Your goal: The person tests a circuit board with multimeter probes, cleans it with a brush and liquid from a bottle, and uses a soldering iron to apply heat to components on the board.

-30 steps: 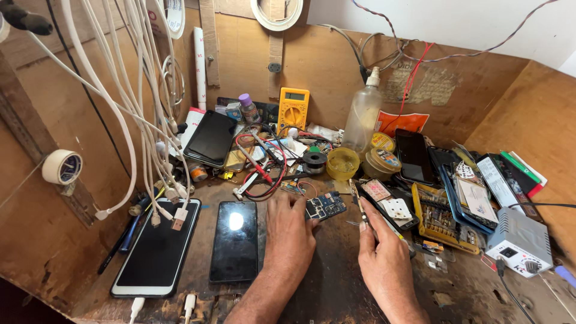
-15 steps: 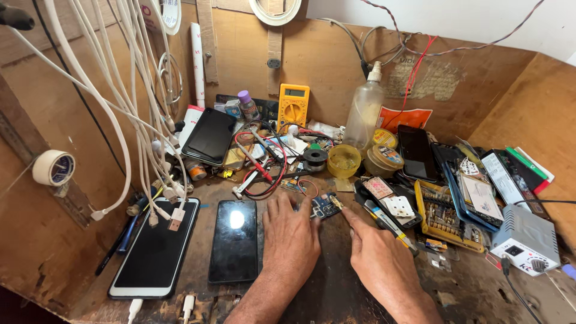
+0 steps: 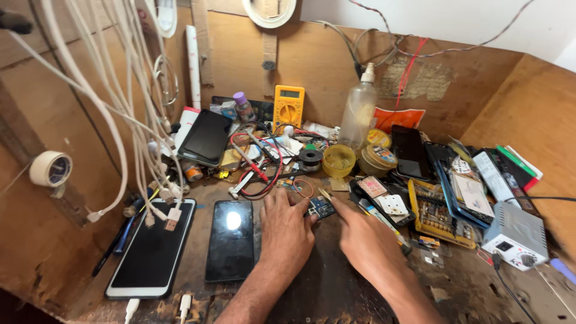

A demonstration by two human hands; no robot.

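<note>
A worn wooden workbench point(image 3: 324, 288) boxed in by brown board walls fills the frame, littered with repair clutter. At upper left white charging cables point(image 3: 120, 102) hang down; below them lie a white-edged phone point(image 3: 153, 249) and a black phone point(image 3: 230, 240). At centre the left hand point(image 3: 287, 231) rests flat, fingers together, touching a small circuit board point(image 3: 321, 208). The right hand point(image 3: 360, 240) points its forefinger at that board, other fingers curled. Behind stand a yellow multimeter point(image 3: 288, 108) and a plastic bottle point(image 3: 358, 114).
</note>
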